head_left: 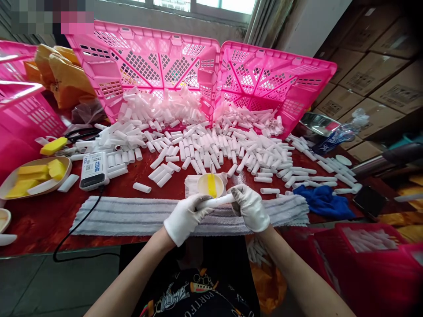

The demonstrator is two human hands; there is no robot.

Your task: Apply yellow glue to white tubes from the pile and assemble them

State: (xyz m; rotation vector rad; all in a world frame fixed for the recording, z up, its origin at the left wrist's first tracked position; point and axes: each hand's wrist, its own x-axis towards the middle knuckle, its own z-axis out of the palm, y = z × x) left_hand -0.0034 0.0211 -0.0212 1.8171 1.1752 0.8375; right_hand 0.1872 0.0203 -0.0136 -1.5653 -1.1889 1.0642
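Note:
Both of my hands wear white gloves and grip one white tube (216,201), held nearly level above the striped towel (132,218). The fingers of my left hand (185,218) close around its left end. At the right end, my right hand (251,209) has its fingers wrapped round it. Just beyond the tube stands a small pale bowl (202,182) with a yellow piece (212,186) and a thin upright pin in it. Many loose white tubes (211,149) lie heaped behind the bowl.
Two pink crates (161,57) lean open at the back, tubes spilling out. At left are a dish (66,165) of yellow sponges and a white device (94,171) with a black cable. A blue cloth (324,200), bottle (340,134) and phone (369,201) lie right.

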